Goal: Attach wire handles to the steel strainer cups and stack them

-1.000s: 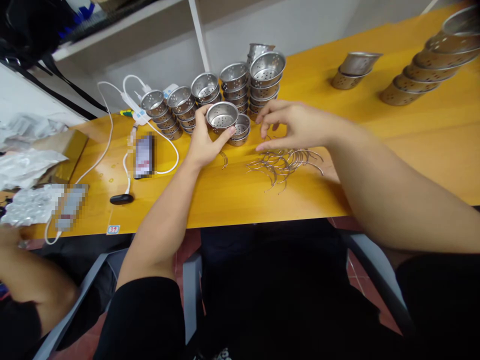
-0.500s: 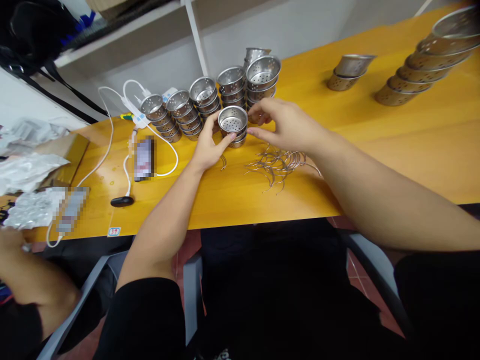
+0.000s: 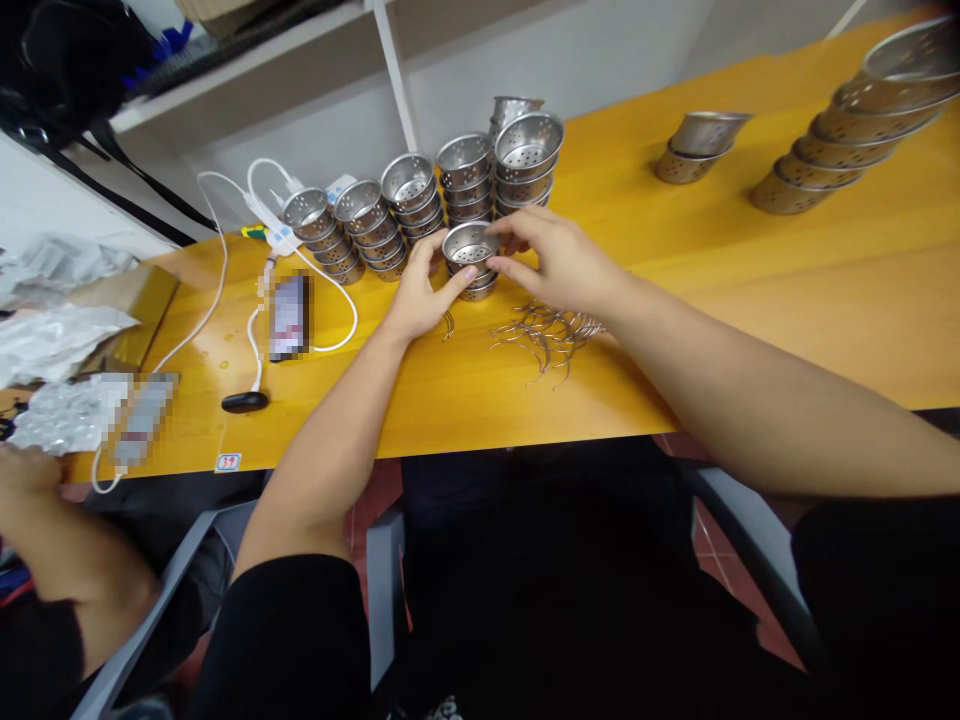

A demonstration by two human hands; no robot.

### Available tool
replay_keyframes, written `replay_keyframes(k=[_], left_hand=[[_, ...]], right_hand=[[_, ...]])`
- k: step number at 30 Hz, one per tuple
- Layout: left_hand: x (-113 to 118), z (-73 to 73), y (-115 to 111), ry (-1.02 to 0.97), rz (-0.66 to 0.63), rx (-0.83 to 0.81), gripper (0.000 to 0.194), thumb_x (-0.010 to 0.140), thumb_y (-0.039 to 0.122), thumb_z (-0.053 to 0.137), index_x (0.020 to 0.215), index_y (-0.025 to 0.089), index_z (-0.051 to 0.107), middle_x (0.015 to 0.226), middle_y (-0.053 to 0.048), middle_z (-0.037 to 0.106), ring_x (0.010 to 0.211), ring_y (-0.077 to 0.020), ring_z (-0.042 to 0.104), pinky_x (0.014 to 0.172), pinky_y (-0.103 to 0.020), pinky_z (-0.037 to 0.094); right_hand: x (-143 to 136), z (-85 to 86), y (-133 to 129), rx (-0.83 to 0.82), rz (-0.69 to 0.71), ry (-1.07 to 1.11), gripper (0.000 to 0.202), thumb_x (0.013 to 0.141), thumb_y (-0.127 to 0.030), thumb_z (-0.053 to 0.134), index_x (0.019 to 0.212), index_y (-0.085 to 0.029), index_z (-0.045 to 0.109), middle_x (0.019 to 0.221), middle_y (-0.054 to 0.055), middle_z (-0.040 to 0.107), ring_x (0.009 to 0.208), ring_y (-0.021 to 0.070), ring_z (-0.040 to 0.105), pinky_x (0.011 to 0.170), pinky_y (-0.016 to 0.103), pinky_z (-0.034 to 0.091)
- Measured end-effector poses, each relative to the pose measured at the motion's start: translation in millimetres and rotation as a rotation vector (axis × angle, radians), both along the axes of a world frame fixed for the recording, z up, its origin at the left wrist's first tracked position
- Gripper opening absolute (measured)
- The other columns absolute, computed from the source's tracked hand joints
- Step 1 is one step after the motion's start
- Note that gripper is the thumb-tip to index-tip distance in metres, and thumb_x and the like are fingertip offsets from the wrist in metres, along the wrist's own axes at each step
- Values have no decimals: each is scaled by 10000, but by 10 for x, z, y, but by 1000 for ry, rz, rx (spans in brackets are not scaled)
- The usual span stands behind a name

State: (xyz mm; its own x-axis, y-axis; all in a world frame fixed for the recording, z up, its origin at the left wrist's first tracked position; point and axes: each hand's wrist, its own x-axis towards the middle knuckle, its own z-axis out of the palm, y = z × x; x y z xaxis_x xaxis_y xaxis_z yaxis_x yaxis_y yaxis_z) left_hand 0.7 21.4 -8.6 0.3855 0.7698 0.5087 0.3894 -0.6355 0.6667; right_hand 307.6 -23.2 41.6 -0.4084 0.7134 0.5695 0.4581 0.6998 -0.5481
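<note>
A short stack of perforated metal cups (image 3: 471, 246) stands on the yellow table between my two hands. My left hand (image 3: 422, 292) grips its left side, thumb across the front and fingers behind. On the right, my right hand (image 3: 559, 255) holds the top cup's rim between thumb and fingers; its other fingertips are partly hidden. A loose pile of thin curved wire handles (image 3: 551, 335) lies in front of my right hand. A couple more wire handles (image 3: 448, 325) rest beneath my left hand.
Several stacks of perforated cups (image 3: 409, 185) line the back. A short stack (image 3: 694, 148) and a tall leaning stack (image 3: 817, 150) stand to the right. Left are a phone (image 3: 289, 318), white cables, a power strip (image 3: 279, 232) and plastic bags (image 3: 64, 330). Another person's arm (image 3: 67, 560) is at far left.
My right hand has moved left and closed on the rim of the top cup. The cup has shifted slightly right and tilted a little. My left hand stays on the stack.
</note>
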Motion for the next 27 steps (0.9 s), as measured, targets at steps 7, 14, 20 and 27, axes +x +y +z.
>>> replay_keyframes(k=[7,14,20,27], left_hand=[[36,27,-34,-50,-102,-100,1088,998,1117,819,1690,312,583,1756,-201,803,1606,-405,851,1328,-616,760],[10,90,-113,-42,-137,-124,1017,1059,1049,824,1700,314,538,1742,-191,807,1625,-387,844,1387,-591,725],[-4,79,-100,-37,-144,-157,1031,1046,1067,814,1681,305,534,1725,-218,815,1609,-397,852,1380,-610,723],[10,78,-145,-32,-135,-189,984,1071,1010,805,1680,292,519,1737,-234,805,1616,-411,847,1391,-644,716]], right_hand=[[-25,-24,-7,2,16,-31,372,1261,-609,861,1529,-361,934,1467,162,831,1375,455,822,1319,752,701],[-18,232,-121,271,-125,67,527,1305,-798,677,1171,-334,886,1062,118,810,1008,380,810,997,628,733],[641,413,515,652,-386,557,343,1348,-587,736,1177,-299,810,1073,84,755,901,270,699,813,442,577],[770,382,1346,-276,-692,265,881,1043,217,895,1818,-158,706,1606,163,803,804,62,541,788,279,535]])
